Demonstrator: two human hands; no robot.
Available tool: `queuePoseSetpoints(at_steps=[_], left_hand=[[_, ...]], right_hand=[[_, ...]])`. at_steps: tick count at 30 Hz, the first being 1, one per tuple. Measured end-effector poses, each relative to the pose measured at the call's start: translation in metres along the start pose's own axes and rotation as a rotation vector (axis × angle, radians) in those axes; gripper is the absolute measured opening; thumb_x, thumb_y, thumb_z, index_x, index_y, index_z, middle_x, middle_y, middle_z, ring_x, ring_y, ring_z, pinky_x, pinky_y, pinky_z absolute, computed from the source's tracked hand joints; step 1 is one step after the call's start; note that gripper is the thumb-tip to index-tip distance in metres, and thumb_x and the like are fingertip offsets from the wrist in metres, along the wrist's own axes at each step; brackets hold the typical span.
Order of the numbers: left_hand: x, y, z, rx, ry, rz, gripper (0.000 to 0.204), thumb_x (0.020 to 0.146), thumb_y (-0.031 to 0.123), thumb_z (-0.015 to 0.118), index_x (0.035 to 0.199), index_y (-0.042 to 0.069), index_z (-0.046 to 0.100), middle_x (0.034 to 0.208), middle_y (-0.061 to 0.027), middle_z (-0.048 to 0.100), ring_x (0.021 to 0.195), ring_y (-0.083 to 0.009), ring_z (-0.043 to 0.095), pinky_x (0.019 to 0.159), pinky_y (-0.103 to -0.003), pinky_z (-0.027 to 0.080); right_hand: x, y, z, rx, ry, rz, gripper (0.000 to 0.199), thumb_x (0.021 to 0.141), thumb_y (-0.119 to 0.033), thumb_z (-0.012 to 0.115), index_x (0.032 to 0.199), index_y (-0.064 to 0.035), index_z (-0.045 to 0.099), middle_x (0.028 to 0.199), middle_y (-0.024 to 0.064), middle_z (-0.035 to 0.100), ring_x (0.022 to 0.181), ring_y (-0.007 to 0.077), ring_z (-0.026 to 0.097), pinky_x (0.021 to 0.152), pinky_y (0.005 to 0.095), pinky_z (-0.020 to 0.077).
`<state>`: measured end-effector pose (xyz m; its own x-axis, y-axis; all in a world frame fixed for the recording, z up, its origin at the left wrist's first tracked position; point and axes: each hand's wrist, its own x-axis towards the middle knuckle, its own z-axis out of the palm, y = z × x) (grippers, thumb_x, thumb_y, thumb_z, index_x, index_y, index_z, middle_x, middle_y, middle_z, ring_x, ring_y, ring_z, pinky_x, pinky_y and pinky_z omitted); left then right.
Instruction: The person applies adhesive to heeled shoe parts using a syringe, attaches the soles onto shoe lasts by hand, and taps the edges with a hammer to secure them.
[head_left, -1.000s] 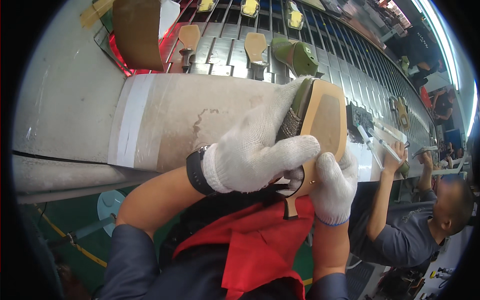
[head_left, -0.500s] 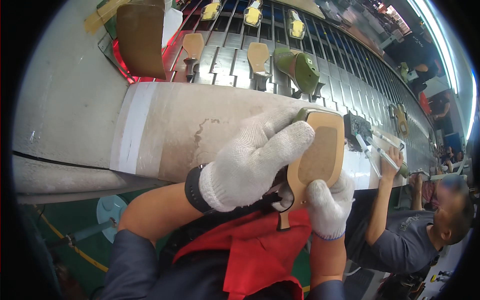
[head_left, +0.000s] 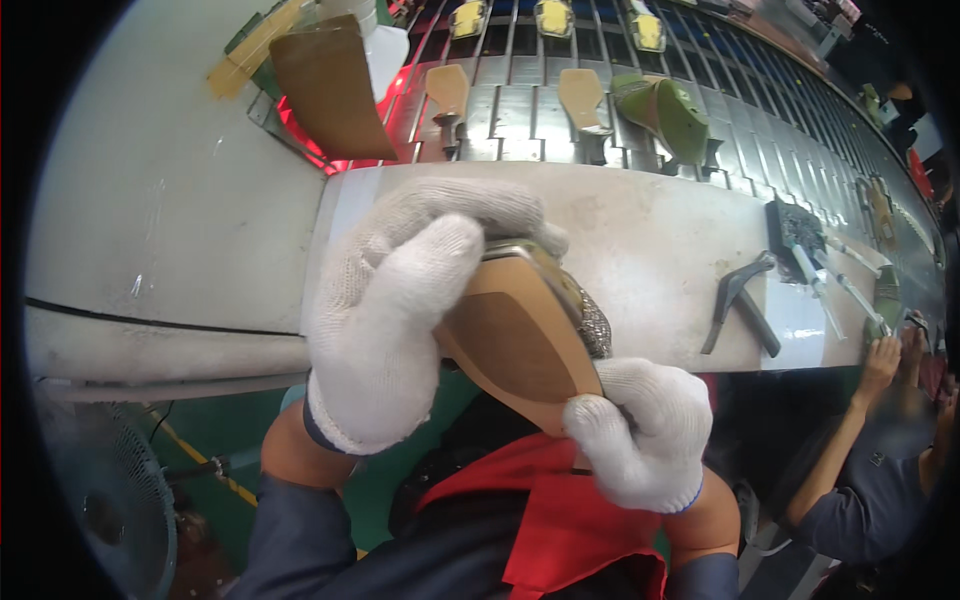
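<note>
In front of my chest I hold a shoe (head_left: pixel 520 345) with its tan outsole turned up towards me. A darker brown patch covers the middle of the sole, and a glittery upper shows along its right side. White knitted gloves cover both hands. My left hand (head_left: pixel 390 300) wraps round the broad toe end, its thumb lying along the sole's edge. Lower down, my right hand (head_left: pixel 645 435) pinches the narrower part near the heel. The heel itself is hidden. To the right on the workbench (head_left: pixel 650 240) lies a hammer (head_left: pixel 745 305) with a dark handle.
Several shoes with tan soles (head_left: pixel 583 100) and a green shoe last (head_left: pixel 665 118) stand on the slatted conveyor (head_left: pixel 510 135). A black block (head_left: pixel 795 228) and white tube-like tools (head_left: pixel 845 290) lie at right, near a co-worker's arm (head_left: pixel 850 430). A brown board (head_left: pixel 335 90) stands far left; a fan (head_left: pixel 110 510) is low left.
The shoe has turned and tilted, its toe end swinging left, and its heel has gone out of sight. My left hand has moved left round the toe. The hammer has come into view.
</note>
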<state>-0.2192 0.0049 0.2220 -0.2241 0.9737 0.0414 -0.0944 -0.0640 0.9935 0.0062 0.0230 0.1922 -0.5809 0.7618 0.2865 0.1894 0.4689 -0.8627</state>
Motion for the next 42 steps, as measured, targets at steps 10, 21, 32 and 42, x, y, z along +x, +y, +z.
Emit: queuePoseSetpoints(at_steps=[10,21,32,42], left_hand=[[-0.011,-0.004,-0.017,0.261,0.099,0.070,0.024,0.099,0.010,0.078,0.120,-0.003,0.075,0.110,-0.0127,0.079,0.101,-0.0182,0.077,0.094,-0.036,0.063],[-0.004,-0.025,-0.033,0.322,0.205,0.267,0.017,0.110,0.006,0.075,0.122,-0.005,0.078,0.113,-0.0082,0.080,0.104,-0.0121,0.073,0.097,-0.030,0.058],[-0.003,-0.027,-0.043,0.377,0.280,0.253,0.020,0.116,0.011,0.067,0.122,-0.005,0.077,0.116,-0.0087,0.079,0.106,-0.0118,0.071,0.100,-0.030,0.055],[-0.010,-0.025,-0.034,0.360,0.275,0.282,0.023,0.118,0.014,0.065,0.123,-0.005,0.077,0.118,-0.0091,0.079,0.107,-0.0126,0.070,0.100,-0.031,0.055]], right_hand=[[0.015,-0.005,0.026,-0.106,-0.023,-0.120,0.017,0.098,-0.014,0.086,0.105,-0.0022,0.076,0.073,0.0103,0.071,0.062,0.0306,0.073,0.059,0.0422,0.0573],[0.018,-0.005,0.020,-0.135,-0.092,0.072,0.026,0.091,-0.019,0.091,0.105,-0.0039,0.076,0.082,0.0142,0.075,0.072,0.0355,0.077,0.064,0.0448,0.0601],[0.032,0.004,0.034,-0.050,0.026,0.117,0.017,0.096,-0.014,0.087,0.095,0.0011,0.080,0.078,0.0140,0.076,0.066,0.0250,0.077,0.064,0.0358,0.0594],[0.023,-0.001,0.028,-0.058,0.074,0.231,0.025,0.093,-0.026,0.090,0.094,-0.0066,0.074,0.076,0.0133,0.072,0.071,0.0359,0.076,0.065,0.0447,0.0596]])
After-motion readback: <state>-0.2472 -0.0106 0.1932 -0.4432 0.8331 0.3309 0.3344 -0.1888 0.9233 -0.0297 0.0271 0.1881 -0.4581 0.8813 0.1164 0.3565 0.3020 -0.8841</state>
